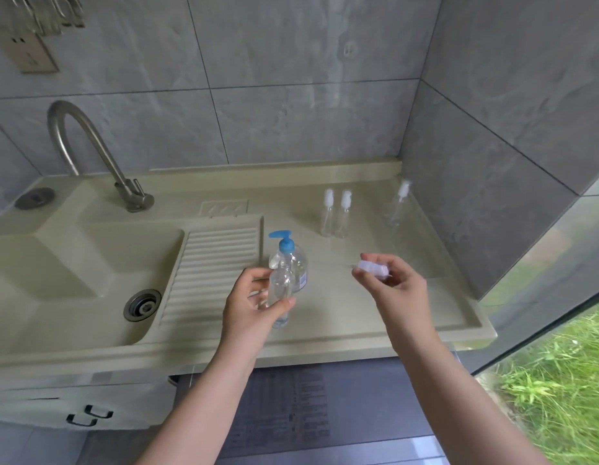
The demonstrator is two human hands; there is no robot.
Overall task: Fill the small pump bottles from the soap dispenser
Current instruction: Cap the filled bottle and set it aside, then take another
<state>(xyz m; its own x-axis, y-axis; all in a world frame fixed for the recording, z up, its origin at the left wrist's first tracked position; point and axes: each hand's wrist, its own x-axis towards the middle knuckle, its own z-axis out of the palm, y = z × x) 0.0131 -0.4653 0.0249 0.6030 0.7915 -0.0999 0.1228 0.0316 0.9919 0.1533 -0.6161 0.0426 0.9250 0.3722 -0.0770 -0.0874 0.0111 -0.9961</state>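
Left hand (254,303) gripped a small clear bottle (280,293) with its top off, fingers and thumb curled round the body, thumb tip across the front low down; bottle was upright, slightly tilted, held above the counter (408,317) near its front edge. Right hand (392,283) pinched the white pump cap (373,268) between thumb and fingertips, other fingers loosely curled beneath; cap lay sideways, its thin tube pointing toward 9 o'clock (tube faint, hard to trace). Hands were apart, cap at 3 o'clock of the bottle.

Dispenser (288,260) with blue pump stood on the counter directly behind the held bottle, at its 12 o'clock, nozzle pointing to 9 o'clock; touching or not, could not tell. Two capped small bottles (336,214) stood side by side at 1 o'clock of the dispenser, well apart from it. A third capped bottle (397,206) stood farther toward 3 o'clock, near the wall corner.

Sink (56,263) with ribbed board (214,270) sat at 9 o'clock, tap (90,152) behind it.
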